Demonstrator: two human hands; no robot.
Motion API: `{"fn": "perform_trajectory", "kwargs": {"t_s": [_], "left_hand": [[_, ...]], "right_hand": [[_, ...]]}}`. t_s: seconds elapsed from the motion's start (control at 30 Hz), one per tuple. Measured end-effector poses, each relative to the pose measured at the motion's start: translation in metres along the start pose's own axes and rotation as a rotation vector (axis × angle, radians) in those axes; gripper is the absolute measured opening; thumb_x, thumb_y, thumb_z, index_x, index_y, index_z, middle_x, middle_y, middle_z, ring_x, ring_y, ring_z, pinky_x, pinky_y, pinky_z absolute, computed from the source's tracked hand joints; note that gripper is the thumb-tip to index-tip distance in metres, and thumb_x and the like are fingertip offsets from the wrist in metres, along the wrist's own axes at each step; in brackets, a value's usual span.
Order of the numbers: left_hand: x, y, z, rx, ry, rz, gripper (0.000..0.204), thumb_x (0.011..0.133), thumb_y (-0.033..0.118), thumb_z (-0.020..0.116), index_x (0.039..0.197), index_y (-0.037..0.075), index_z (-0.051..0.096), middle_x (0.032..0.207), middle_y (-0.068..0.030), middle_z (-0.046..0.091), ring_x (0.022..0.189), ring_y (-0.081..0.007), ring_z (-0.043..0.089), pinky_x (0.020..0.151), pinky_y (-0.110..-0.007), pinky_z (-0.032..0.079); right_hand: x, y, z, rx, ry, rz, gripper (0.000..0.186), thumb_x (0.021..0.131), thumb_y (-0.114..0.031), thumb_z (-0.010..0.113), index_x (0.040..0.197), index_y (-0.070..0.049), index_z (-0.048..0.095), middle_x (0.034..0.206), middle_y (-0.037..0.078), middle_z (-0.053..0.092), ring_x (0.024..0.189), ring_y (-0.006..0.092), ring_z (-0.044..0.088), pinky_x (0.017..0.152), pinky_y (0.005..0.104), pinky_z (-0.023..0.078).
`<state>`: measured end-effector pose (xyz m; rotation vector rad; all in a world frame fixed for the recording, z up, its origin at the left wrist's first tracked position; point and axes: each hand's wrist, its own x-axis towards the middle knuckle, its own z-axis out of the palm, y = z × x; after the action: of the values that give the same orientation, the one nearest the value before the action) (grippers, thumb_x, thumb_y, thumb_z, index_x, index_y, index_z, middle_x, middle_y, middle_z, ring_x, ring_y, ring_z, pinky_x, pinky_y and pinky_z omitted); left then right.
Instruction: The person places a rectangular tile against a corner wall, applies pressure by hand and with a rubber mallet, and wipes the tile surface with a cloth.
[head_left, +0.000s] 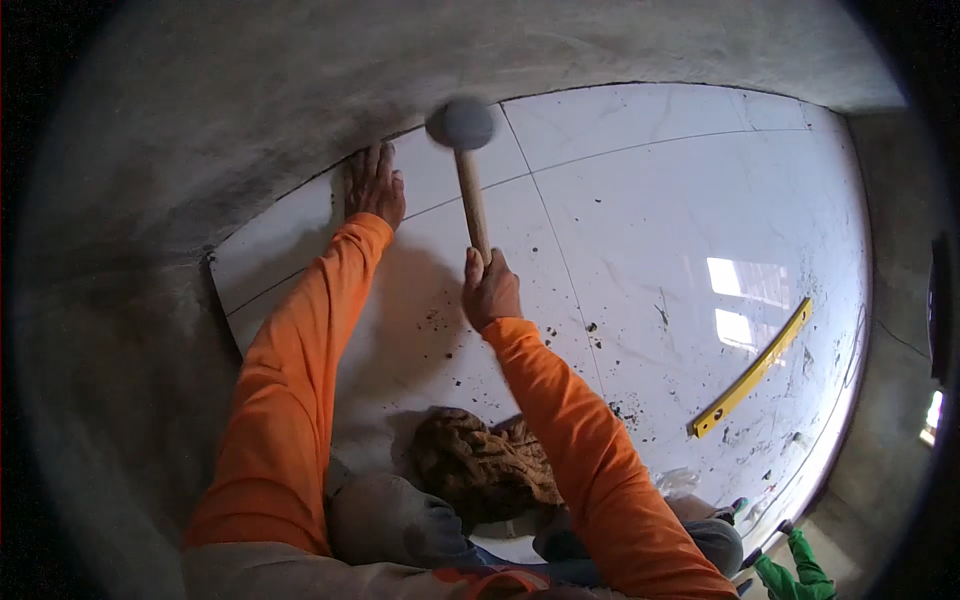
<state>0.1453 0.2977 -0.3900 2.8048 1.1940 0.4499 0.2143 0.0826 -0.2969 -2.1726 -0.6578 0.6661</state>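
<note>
My right hand (491,290) grips the wooden handle of a rubber mallet (470,190). The mallet's dark grey head is slightly blurred and sits over the white tiles near the far wall. To its left, my left hand (372,186) lies flat with fingers stretched out on a white floor tile (428,165), the fingertips close to the foot of the wall. Thin dark joints run between the large glossy tiles.
A yellow spirit level (752,370) lies on the tiles at the right. A crumpled brown cloth (485,465) rests by my knees. Dark crumbs are scattered about. Grey walls (300,90) border the floor. A person in a green sleeve (800,570) is at the lower right.
</note>
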Motion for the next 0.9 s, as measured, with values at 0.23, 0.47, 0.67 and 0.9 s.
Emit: {"fn": "perform_trajectory", "kwargs": {"t_s": [0.23, 0.47, 0.67, 0.9], "left_hand": [[-0.010, -0.005, 0.001, -0.037, -0.008, 0.038, 0.053, 0.090, 0.031, 0.041, 0.137, 0.009, 0.032, 0.144, -0.0130, 0.027, 0.133, -0.0331, 0.022, 0.109, -0.051, 0.013], [-0.053, 0.016, -0.030, 0.143, -0.111, -0.043, 0.062, 0.089, 0.040, 0.040, 0.142, 0.012, 0.025, 0.148, -0.0113, 0.020, 0.137, -0.0322, 0.014, 0.109, -0.054, 0.007], [-0.086, 0.028, -0.052, 0.055, -0.190, -0.078, 0.063, 0.090, 0.041, 0.037, 0.142, 0.009, 0.023, 0.150, -0.0114, 0.014, 0.138, -0.0328, 0.008, 0.109, -0.054, 0.002], [-0.086, 0.025, -0.041, 0.049, -0.138, -0.091, 0.061, 0.083, 0.038, 0.049, 0.136, 0.009, 0.037, 0.145, -0.0123, 0.026, 0.136, -0.0327, 0.019, 0.107, -0.057, 0.011]], "right_hand": [[-0.026, 0.020, -0.040, 0.117, -0.367, 0.227, 0.051, 0.094, -0.044, 0.037, 0.087, 0.003, 0.053, 0.058, 0.024, 0.053, 0.059, 0.0386, 0.057, 0.055, 0.0466, 0.044], [-0.091, 0.120, -0.082, -0.564, -1.035, -0.058, 0.051, 0.095, -0.049, 0.029, 0.123, -0.014, 0.053, 0.086, 0.018, 0.064, 0.066, 0.0294, 0.064, 0.053, 0.0402, 0.050], [0.109, 0.034, -0.084, -0.631, 0.029, -0.420, 0.045, 0.090, -0.043, 0.043, 0.099, -0.001, 0.057, 0.098, 0.021, 0.056, 0.093, 0.0375, 0.053, 0.076, 0.0455, 0.045], [0.212, 0.015, 0.000, -0.925, -0.022, -0.662, 0.070, 0.090, -0.050, 0.036, 0.138, 0.000, 0.027, 0.147, 0.013, 0.022, 0.138, 0.0237, 0.015, 0.109, 0.0442, 0.013]]}}
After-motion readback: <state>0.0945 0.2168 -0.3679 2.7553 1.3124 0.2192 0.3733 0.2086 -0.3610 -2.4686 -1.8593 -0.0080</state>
